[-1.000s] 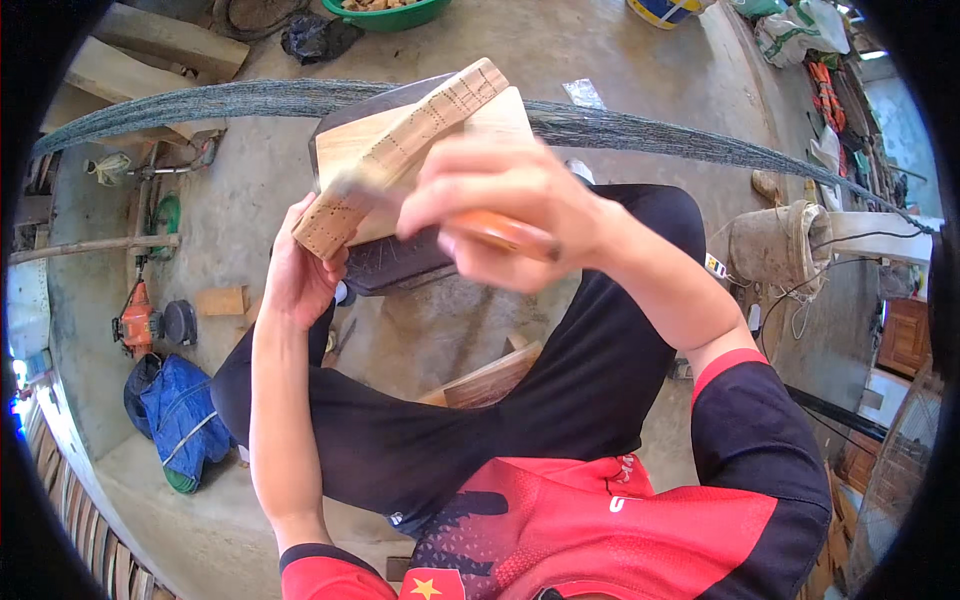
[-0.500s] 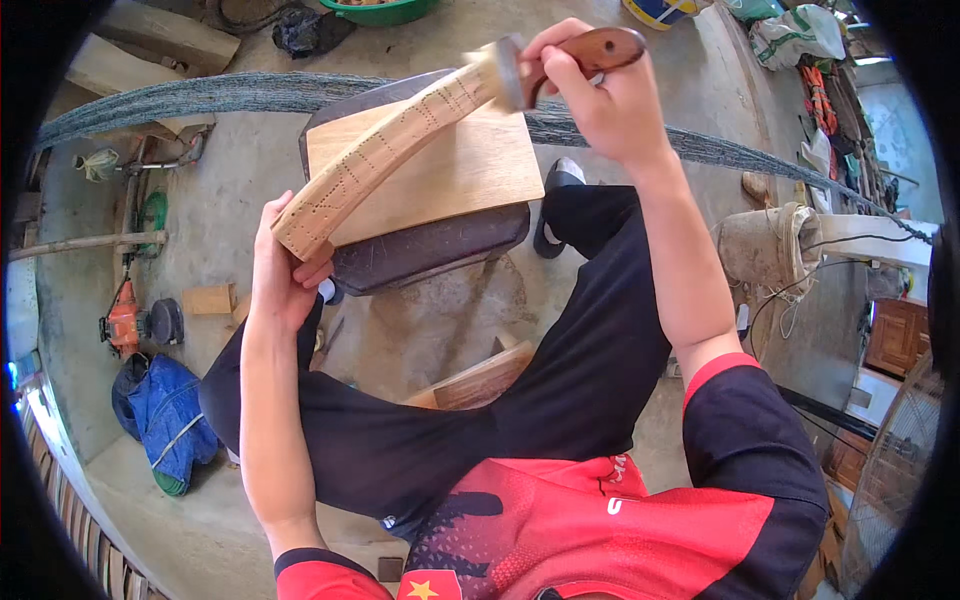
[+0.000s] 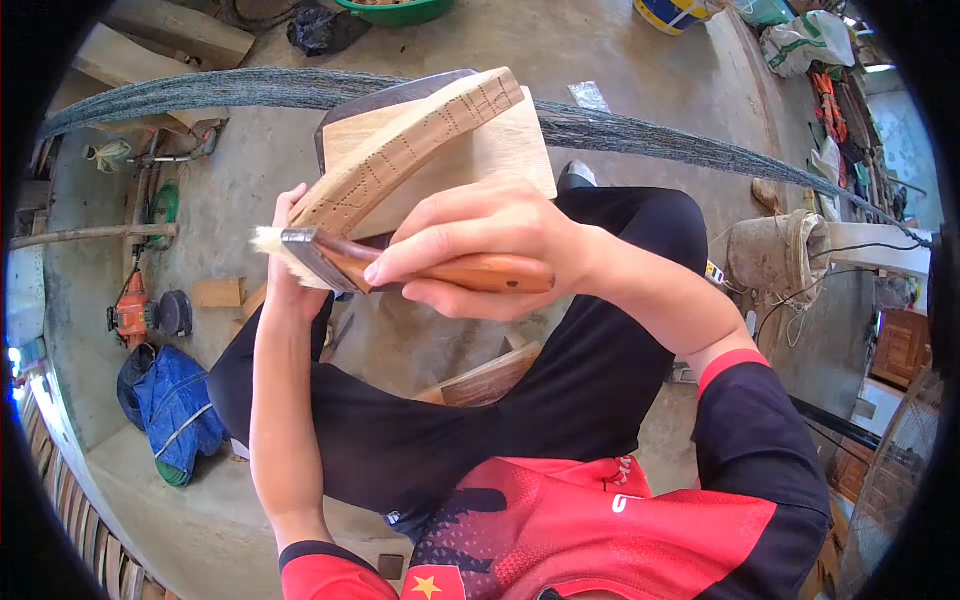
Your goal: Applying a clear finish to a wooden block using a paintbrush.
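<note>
A curved, light-coloured piece of wood point(image 3: 420, 138) with rows of dotted marks slants over a board. My left hand point(image 3: 290, 205) grips its lower left end; the fingers are partly hidden behind the brush. A wide paintbrush point(image 3: 470, 272) with a brown wooden handle, metal band and pale bristles is in my right hand point(image 3: 500, 235), fingers wrapped round the handle. The bristles are at the wood's near end, over my left hand; whether they touch the wood I cannot tell. Beneath lies the flat pale board point(image 3: 520, 160) on a dark stool point(image 3: 335, 112).
A grey net-like hammock point(image 3: 250, 88) stretches across behind the stool. More wood point(image 3: 490, 378) lies on the floor between my legs. An orange power tool point(image 3: 130, 310) and a blue cloth bundle point(image 3: 180, 415) are at left; a dirty bucket point(image 3: 770, 255) hangs at right.
My right hand has brought the paintbrush from the wood's far end down to its near end, by my left hand. The wood piece stays in my left hand, shifted slightly right in view.
</note>
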`<state>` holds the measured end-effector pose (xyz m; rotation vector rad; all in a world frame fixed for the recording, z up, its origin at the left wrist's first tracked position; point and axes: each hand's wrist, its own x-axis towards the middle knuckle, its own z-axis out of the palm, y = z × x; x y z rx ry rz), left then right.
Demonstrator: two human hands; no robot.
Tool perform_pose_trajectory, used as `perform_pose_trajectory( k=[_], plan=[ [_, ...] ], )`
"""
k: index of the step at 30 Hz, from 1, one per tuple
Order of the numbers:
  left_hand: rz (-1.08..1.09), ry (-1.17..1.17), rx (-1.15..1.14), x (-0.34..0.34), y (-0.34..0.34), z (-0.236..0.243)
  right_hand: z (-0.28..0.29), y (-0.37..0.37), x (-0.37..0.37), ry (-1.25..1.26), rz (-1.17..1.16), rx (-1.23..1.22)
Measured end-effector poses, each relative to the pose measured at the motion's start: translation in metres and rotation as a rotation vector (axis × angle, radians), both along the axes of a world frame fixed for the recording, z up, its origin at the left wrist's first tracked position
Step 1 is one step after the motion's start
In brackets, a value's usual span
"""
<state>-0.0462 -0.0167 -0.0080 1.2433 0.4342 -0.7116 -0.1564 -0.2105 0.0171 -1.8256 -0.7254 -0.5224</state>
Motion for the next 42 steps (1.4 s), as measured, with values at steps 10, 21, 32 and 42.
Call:
perform_pose_trajectory(
  k=[10, 21, 32, 42],
  plan=[
    [-0.233, -0.025, -0.265, 0.029, 0.052, -0.042, 0.021, -0.088, 0.021, 0.453, -0.318, 0.13],
    [-0.078, -0.049, -0.09, 0.026, 0.045, -0.031, 0.006, -0.08, 0.031, -0.086, -0.735, -0.523],
    [-0.113, -0.118, -0.034, 0.027, 0.042, -0.033, 0.009, -0.01, 0.011, -0.158, -0.29, -0.231],
    [0.115, -0.048, -0.011, 0.018, 0.02, -0.022, 0.001, 0.009, 0.005, 0.079, 0.078, 0.053]
  ],
)
